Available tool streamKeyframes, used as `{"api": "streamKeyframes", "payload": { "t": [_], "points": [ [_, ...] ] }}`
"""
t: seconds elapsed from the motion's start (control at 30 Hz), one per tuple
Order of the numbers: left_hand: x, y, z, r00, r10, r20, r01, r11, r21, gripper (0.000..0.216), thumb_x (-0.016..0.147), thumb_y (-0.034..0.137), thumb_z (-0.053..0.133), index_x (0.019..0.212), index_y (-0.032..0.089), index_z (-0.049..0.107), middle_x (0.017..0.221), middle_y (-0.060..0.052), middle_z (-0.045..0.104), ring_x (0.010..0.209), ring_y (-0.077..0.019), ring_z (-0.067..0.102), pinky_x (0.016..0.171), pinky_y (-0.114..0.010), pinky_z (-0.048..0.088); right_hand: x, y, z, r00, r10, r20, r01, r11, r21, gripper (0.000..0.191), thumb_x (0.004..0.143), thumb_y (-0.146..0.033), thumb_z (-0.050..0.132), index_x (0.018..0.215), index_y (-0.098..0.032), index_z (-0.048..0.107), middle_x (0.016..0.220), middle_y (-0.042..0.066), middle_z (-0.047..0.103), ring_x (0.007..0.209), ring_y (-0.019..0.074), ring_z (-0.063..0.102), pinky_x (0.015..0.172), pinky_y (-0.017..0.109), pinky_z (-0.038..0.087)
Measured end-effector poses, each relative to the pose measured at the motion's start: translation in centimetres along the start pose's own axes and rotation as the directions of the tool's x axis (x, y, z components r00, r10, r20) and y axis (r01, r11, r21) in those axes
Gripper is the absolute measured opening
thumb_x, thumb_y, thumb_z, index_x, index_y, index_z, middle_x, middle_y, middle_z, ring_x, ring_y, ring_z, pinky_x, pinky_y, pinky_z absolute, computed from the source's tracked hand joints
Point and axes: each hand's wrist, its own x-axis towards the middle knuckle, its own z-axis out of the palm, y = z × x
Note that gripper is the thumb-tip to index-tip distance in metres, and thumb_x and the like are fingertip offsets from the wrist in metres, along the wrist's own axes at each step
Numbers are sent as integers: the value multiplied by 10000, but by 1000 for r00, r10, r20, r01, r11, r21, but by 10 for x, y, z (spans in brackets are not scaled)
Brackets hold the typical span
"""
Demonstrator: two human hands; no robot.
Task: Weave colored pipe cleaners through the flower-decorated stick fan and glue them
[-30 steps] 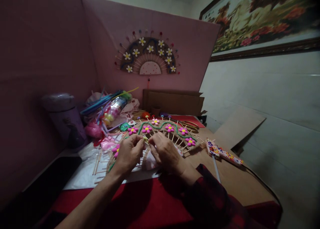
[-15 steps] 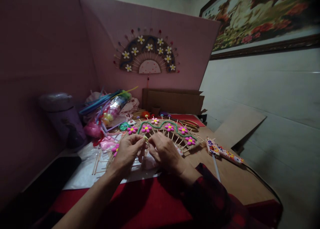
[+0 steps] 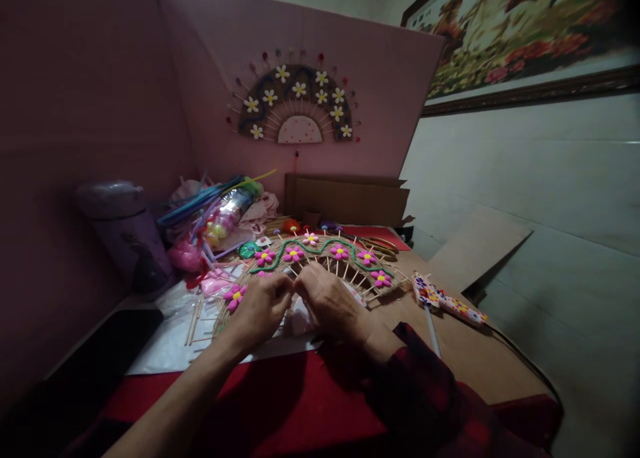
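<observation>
My left hand (image 3: pixel 263 306) and my right hand (image 3: pixel 327 303) meet fingertip to fingertip above the near side of a fan-shaped craft piece (image 3: pixel 327 247). Both are closed in a pinch. Whatever sits between the fingers is hidden now. The fan is of twine woven over thin sticks, with pink flowers (image 3: pixel 339 252) and a wavy green strip (image 3: pixel 287 243) on it. Coloured beads tip some of its sticks. Behind my hands, part of the fan's lower middle is covered.
A glue gun in flowered wrapping (image 3: pixel 449 301) lies right, its cable trailing off the table. Scissors (image 3: pixel 383 246) rest behind the fan. Left stand a purple cup (image 3: pixel 133 245) and bagged craft supplies (image 3: pixel 225 225). A finished-looking fan (image 3: pixel 299 98) hangs on the pink panel (image 3: pixel 210 71).
My fingers have curled in and drawn together. A tiny pale yellowish bit visible earlier at my left fingertips is now out of sight. My left wrist has turned slightly, uncovering a pink flower.
</observation>
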Motion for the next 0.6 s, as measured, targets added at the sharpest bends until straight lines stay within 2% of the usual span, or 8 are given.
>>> {"api": "streamKeyframes", "payload": {
  "t": [0.1, 0.17, 0.27, 0.37, 0.6],
  "points": [
    [-1, 3, -4, 995, 36, 91, -34, 999, -27, 145, 720, 205, 532, 602, 153, 598, 507, 19, 501, 470, -80, 431, 437, -181, 314, 0, -2, -6, 990, 125, -65, -109, 972, 210, 130, 776, -52, 420, 777, -168, 480, 750, 47, 500, 734, 166, 462, 649, 280, 392],
    [-2, 5, -4, 991, -23, 132, 44, 986, -162, 143, 731, 265, 549, 671, 149, 607, 524, 17, 512, 448, -79, 444, 413, -180, 327, 0, -5, -10, 963, 256, -83, -210, 907, 364, 107, 777, -77, 455, 773, -174, 499, 727, 21, 511, 696, 141, 479, 629, 258, 390],
    [-2, 5, 1, 979, -109, 174, 169, 908, -384, 206, 739, 345, 562, 714, 141, 576, 533, 18, 514, 394, -72, 440, 371, -184, 347, 2, -8, -13, 915, 396, -71, -308, 803, 510, 68, 802, -152, 481, 749, -175, 516, 683, -6, 519, 644, 117, 490, 598, 237, 388],
    [-2, 3, 6, 976, -132, 173, 202, 848, -491, 246, 736, 380, 575, 736, 135, 563, 564, 13, 534, 386, -76, 462, 361, -196, 384, 3, -10, -12, 887, 451, -103, -329, 772, 544, 76, 806, -193, 492, 737, -170, 512, 660, -12, 510, 616, 111, 486, 581, 232, 386],
    [-1, 4, 8, 982, -136, 130, 179, 886, -428, 234, 776, 376, 525, 752, 144, 542, 574, 18, 518, 393, -75, 458, 358, -197, 388, 4, -10, -9, 875, 465, -132, -350, 798, 491, 88, 814, -188, 487, 736, -168, 522, 668, -2, 522, 627, 120, 484, 594, 243, 372]
  ]
}}
